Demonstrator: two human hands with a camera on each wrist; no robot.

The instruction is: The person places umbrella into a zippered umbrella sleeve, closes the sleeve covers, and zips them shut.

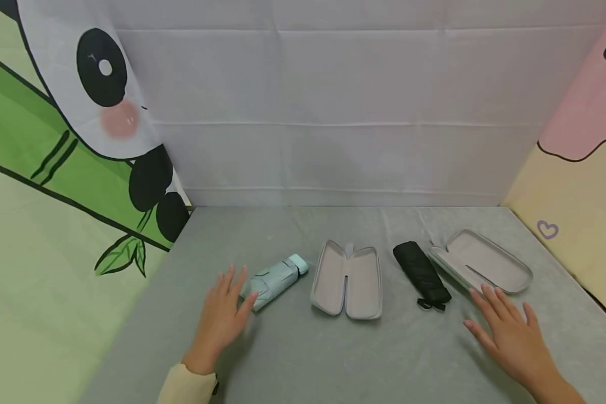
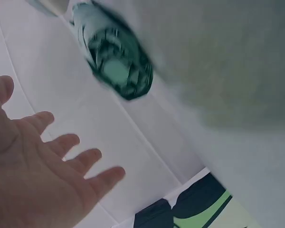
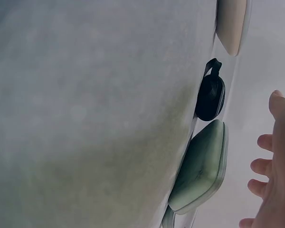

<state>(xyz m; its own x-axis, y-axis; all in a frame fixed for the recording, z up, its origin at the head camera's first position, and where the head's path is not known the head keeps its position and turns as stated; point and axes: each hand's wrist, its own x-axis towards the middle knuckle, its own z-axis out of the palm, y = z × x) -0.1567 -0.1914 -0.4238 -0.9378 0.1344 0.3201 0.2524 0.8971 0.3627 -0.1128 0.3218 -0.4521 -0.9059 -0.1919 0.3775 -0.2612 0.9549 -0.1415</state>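
Observation:
My left hand (image 1: 221, 314) hovers with spread fingers beside a folded light-blue umbrella (image 1: 275, 280) at the left of the table. In the left wrist view the umbrella's (image 2: 115, 57) gathered end faces the camera, apart from the palm (image 2: 38, 175). My right hand (image 1: 512, 339), fingers also spread, is over the table's right side, near an unzipped case (image 1: 500, 264) with a pale lining. Just left of that case lies a folded black umbrella (image 1: 421, 272) with a strap loop at its near end. A second unzipped case (image 1: 362, 283) stands mid-table, its two halves spread apart.
Grey cloth covers the table (image 1: 303, 359). Behind it hangs a white creased sheet (image 1: 353, 112). A green panda-print cloth (image 1: 55, 224) borders the left side, and a pink and cream printed cloth (image 1: 581, 191) borders the right.

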